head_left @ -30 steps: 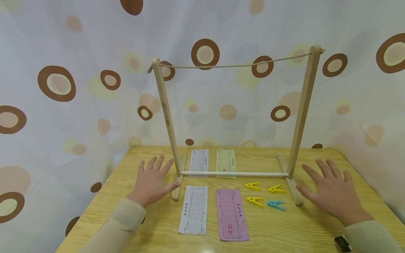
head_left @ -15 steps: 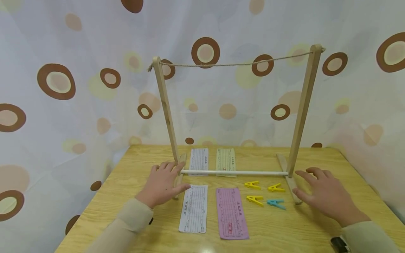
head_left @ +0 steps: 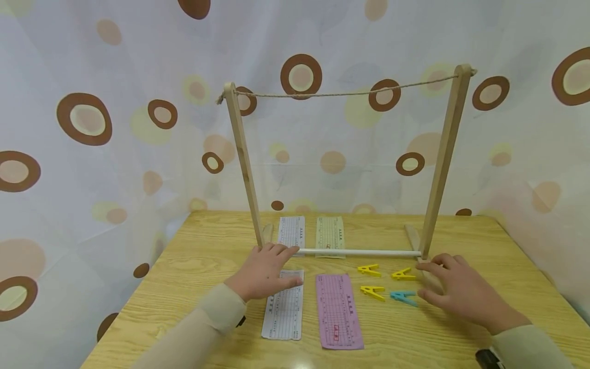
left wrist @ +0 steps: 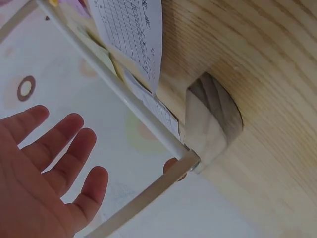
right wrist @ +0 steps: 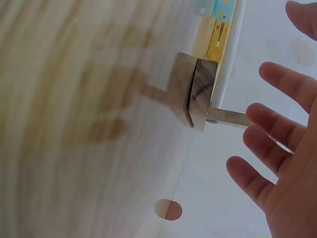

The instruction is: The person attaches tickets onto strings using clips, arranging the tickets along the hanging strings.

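- Toward the left edge of the table (head_left: 193,271), my left hand (head_left: 262,272), loose and empty, partly hides a white slip (head_left: 284,313).
- Toward the right edge, my right hand (head_left: 465,294), grasping nothing, hangs near a blue clip (head_left: 399,295) and three yellow clips (head_left: 368,290).

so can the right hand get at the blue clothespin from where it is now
Likely yes: the right hand holds nothing, and the head view shows its thumb close to the blue clothespin with nothing between. The stand's right-hand wooden foot is nearby but looks low enough to clear.
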Demonstrator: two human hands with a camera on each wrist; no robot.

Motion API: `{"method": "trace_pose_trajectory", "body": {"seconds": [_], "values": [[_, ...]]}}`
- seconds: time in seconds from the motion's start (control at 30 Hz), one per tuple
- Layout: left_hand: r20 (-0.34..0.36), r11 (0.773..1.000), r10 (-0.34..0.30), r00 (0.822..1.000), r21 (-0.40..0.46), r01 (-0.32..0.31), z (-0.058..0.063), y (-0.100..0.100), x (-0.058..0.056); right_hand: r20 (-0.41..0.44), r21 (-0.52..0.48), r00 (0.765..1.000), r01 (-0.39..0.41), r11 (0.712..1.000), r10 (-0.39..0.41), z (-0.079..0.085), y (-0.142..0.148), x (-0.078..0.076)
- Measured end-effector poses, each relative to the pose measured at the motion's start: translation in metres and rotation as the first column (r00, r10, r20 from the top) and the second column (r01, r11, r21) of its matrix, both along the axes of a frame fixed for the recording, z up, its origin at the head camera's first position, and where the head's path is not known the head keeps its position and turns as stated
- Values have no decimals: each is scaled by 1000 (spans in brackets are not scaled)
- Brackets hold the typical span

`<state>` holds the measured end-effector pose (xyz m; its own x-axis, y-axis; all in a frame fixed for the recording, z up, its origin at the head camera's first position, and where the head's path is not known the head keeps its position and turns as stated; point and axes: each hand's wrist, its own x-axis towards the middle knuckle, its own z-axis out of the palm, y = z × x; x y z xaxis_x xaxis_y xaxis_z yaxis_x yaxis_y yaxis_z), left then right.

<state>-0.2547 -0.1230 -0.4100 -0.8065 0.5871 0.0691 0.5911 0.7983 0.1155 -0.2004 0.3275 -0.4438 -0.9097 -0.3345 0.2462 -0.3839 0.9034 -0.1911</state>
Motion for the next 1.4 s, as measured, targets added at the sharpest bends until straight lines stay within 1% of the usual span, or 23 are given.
{"method": "trace_pose_trajectory", "body": {"seconds": [0.13,0.2,0.37,0.5,0.63,0.73,0.93,1.03,1.2,1.4], "values": [[23,999,-46,999,-15,46,-3,12,-3,35,-37,999,-27,999,28,-2,-1,0],[39,998,-59,998,-28,60,-5,18,-5,62,-47,997,-44,998,47,-4,-2,0],[101,995,-61,993,-71,69,-11,33,-11,143,-63,986,-78,995,86,-4,-3,-2],[140,991,-65,988,-104,80,-16,44,-17,204,-69,974,-85,994,98,-3,-5,-5],[149,984,-89,985,-142,110,-21,54,-20,255,-59,963,-79,995,91,-4,-6,-8],[149,980,-99,984,-157,123,-24,60,-21,277,-50,956,-83,995,94,-7,-7,-10],[174,983,-60,983,-164,89,-27,70,-23,305,-41,948,-83,996,91,-11,-7,-11],[166,984,-44,985,-161,71,-29,75,-23,316,-39,945,-81,996,89,-12,-7,-11],[140,986,-23,990,-163,46,-31,79,-22,301,-18,948,-106,994,107,-12,-7,-12],[142,988,-22,990,-146,43,-32,81,-24,289,2,951,-112,994,107,-11,-9,-11]]}}
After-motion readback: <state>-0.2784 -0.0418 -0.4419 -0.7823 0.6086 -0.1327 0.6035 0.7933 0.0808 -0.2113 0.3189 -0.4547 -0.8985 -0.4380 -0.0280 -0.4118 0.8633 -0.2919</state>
